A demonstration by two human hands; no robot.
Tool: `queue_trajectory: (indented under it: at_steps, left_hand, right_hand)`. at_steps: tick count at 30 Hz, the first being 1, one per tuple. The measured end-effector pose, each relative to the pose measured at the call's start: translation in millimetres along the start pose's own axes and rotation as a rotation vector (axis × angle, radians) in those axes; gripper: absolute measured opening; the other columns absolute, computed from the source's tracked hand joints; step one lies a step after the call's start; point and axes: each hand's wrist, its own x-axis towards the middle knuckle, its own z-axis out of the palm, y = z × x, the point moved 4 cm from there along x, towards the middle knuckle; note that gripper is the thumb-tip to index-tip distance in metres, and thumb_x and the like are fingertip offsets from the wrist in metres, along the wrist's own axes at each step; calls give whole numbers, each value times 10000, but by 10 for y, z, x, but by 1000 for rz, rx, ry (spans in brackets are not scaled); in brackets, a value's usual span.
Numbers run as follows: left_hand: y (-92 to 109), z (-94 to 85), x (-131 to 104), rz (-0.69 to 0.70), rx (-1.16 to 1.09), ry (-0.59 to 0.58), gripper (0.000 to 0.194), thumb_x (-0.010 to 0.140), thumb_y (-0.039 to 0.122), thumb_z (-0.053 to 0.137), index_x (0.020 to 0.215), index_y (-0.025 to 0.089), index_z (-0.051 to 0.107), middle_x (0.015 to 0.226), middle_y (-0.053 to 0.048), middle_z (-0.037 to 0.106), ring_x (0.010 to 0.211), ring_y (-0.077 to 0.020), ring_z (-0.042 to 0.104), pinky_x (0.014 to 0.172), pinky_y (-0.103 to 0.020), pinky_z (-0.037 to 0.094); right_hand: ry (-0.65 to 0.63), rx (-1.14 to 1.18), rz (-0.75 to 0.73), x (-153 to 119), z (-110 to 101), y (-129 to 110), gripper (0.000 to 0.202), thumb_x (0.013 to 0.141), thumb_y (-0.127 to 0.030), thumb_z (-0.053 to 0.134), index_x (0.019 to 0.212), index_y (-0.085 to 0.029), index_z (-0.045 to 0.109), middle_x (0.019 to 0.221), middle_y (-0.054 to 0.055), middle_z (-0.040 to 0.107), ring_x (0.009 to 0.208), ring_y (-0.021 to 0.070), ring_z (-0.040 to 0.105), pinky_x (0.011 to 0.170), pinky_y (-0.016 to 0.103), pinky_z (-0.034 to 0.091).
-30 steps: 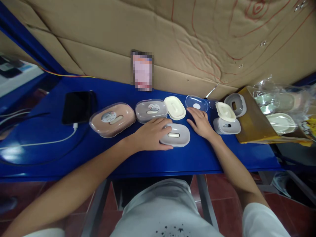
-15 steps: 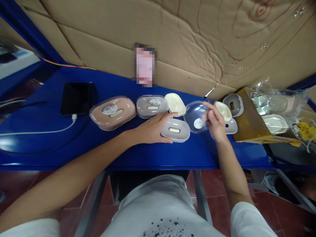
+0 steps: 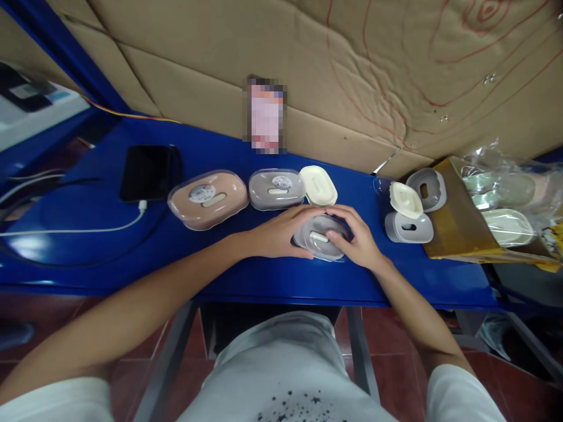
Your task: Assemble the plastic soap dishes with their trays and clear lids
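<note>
1 gray box (image 3: 315, 228) lies clamped between left hand (image 3: 276, 235) and right hand (image 3: 363, 241).

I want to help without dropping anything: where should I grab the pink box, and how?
Probably hold the pink box across its middle by both long sides, coming from above: it's longer than wide, and its right end sits close beside a grey box.

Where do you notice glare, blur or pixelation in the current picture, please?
Head view: white glare on the glossy blue tabletop, far left; head view: pixelation over the upright pinkish rectangle; head view: blur on the bluish rounded shape at the lower-left edge.
</note>
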Motion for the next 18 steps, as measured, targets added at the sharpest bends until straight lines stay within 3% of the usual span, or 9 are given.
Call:
queue_trajectory:
  at_steps: [5, 7, 10, 12, 14, 18]
  left_hand:
    - [-5, 2, -8, 3, -17, 4, 926, 850, 517, 905, 1618, 289, 441, 1632, -157, 508, 1536, -364, 482, 1285, -579, 385]
    - [-9, -15, -14, -15, -11, 13, 891, 852, 503, 900, 1590, 273, 458, 1599, -160, 536, 1507, -357, 515, 1268, -566, 411]
    - [-20, -69, -23, -65, -2, 14, 875, 863, 467, 885, 1586, 261, 439, 1587, -158, 551, 1479, -345, 547, 1247, -558, 435]
    - [-32, -112, -28, -98, -8, 4, 855, 873, 457, 872, 1582, 265, 436, 1571, -147, 574, 1446, -335, 581, 1225, -555, 457]
    - [-41, -145, -30, -114, -17, -8, 841, 873, 465, 870, 1574, 269, 448, 1552, -138, 599, 1416, -331, 609, 1204, -552, 477]
    - [-52, -160, -35, -119, 3, -21, 875, 868, 504, 878, 1591, 265, 447, 1597, -148, 569, 1474, -341, 566, 1236, -553, 448]
  right_hand:
    - [176, -126, 2, 21, 112, -80, 302, 1006, -509, 731, 1187, -274, 676, 1165, 92, 736, 1093, 280, 711, 948, 467, 611]
    - [142, -150, 12, 28, 115, -95, 279, 1032, -540, 677, 1132, -280, 694, 1135, 91, 745, 1094, 286, 720, 964, 476, 606]
    - [-63, -193, -35, 15, 84, -109, 409, 1054, -604, 607, 1313, -298, 693, 1374, 117, 711, 1312, 323, 670, 1120, 529, 545]
    - [-189, -247, -82, -17, 62, -103, 586, 1032, -643, 624, 1513, -309, 598, 1569, 124, 607, 1483, 356, 554, 1224, 573, 464]
    - [-241, -296, -111, -53, 54, -85, 717, 1014, -649, 651, 1630, -319, 489, 1658, 124, 529, 1557, 372, 474, 1265, 598, 417]
    - [-241, -366, -131, -110, 101, -58, 764, 1021, -624, 654, 1684, -322, 425, 1677, 132, 510, 1556, 376, 476, 1266, 609, 423]
